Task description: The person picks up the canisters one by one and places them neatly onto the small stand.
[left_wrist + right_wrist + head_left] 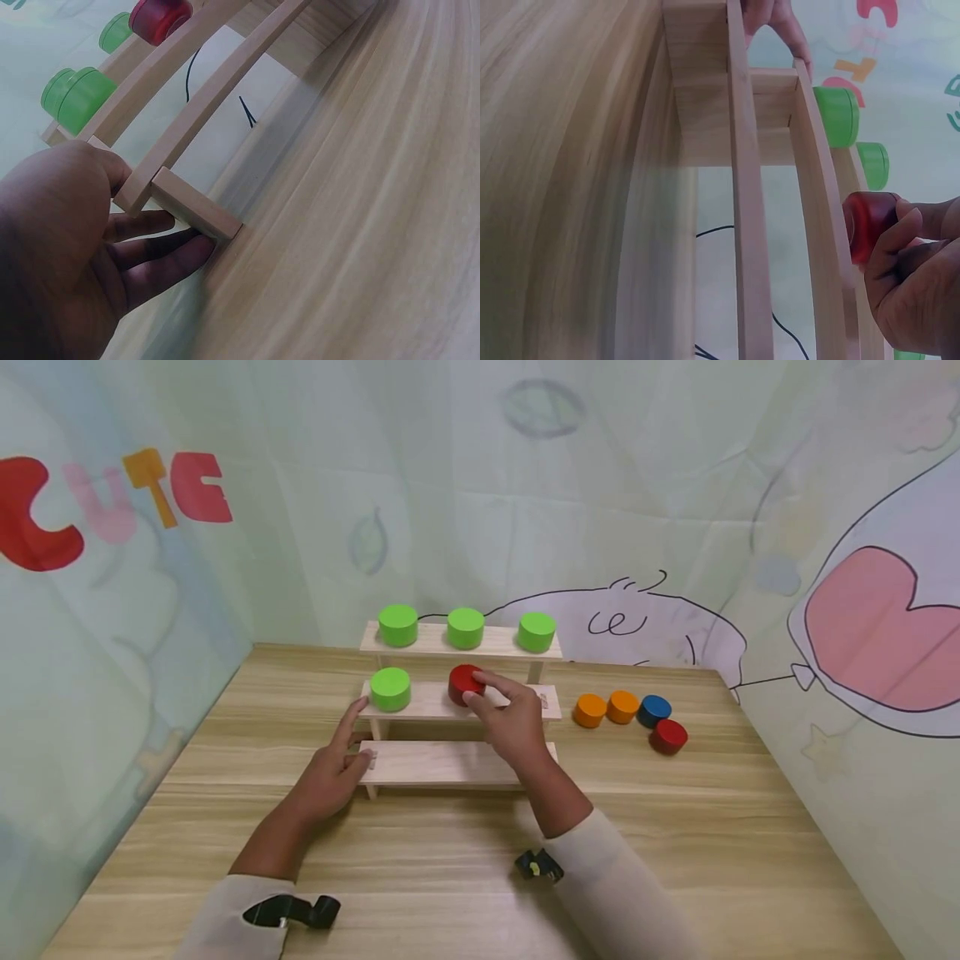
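A light wood-grain table [450, 860] is seen bearing a three-tier stepped wooden shelf [450, 763] set toward its far edge. Three green cylindrical blocks [466, 627] are stood in a row on the top tier. On the middle tier, one green cylindrical block [391, 688] is placed at the left end, with a red cylindrical block [463, 682] near the middle. The lowest tier is seen bare of blocks. On the table to the right of the shelf, two orange cylindrical blocks [607, 708], one blue cylindrical block [655, 710] and one red cylindrical block [668, 736] are grouped closely together.
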Tool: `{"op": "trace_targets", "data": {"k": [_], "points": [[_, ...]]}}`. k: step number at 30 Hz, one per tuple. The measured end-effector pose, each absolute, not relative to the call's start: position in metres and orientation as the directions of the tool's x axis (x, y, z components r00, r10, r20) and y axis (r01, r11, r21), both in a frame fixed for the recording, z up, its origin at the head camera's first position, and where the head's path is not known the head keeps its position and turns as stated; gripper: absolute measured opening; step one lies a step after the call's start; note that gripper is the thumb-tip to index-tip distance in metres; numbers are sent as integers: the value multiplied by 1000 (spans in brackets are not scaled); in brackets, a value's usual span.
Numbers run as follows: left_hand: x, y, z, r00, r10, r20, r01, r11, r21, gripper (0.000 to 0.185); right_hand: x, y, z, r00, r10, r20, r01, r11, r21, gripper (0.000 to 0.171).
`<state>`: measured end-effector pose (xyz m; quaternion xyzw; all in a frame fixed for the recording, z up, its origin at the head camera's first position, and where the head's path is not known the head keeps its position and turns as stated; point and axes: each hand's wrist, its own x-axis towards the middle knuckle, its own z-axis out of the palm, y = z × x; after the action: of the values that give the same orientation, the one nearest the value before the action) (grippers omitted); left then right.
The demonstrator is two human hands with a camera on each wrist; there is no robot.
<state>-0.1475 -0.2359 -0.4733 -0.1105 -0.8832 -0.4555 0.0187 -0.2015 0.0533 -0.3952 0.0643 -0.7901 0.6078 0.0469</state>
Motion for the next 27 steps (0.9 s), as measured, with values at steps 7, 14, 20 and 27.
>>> {"op": "trace_targets", "data": {"k": [7, 14, 20, 27], "points": [[-147, -235, -474, -973, 191, 128, 214, 551, 806, 82, -201, 53, -396, -988, -48, 149, -157, 273, -949, 40], [-149, -236, -475, -972, 181, 146, 225, 565, 794, 83, -201, 51, -396, -989, -35, 141, -145, 284, -948, 39], [-149, -236, -475, -972, 183, 150, 228, 563, 794, 82, -202, 51, -399, -987, -39, 155, -160, 278, -947, 39], [-148, -236, -473, -975, 176, 133, 211, 564, 798, 82, -202, 51, -399, -984, -40, 172, -176, 284, -942, 38]]}}
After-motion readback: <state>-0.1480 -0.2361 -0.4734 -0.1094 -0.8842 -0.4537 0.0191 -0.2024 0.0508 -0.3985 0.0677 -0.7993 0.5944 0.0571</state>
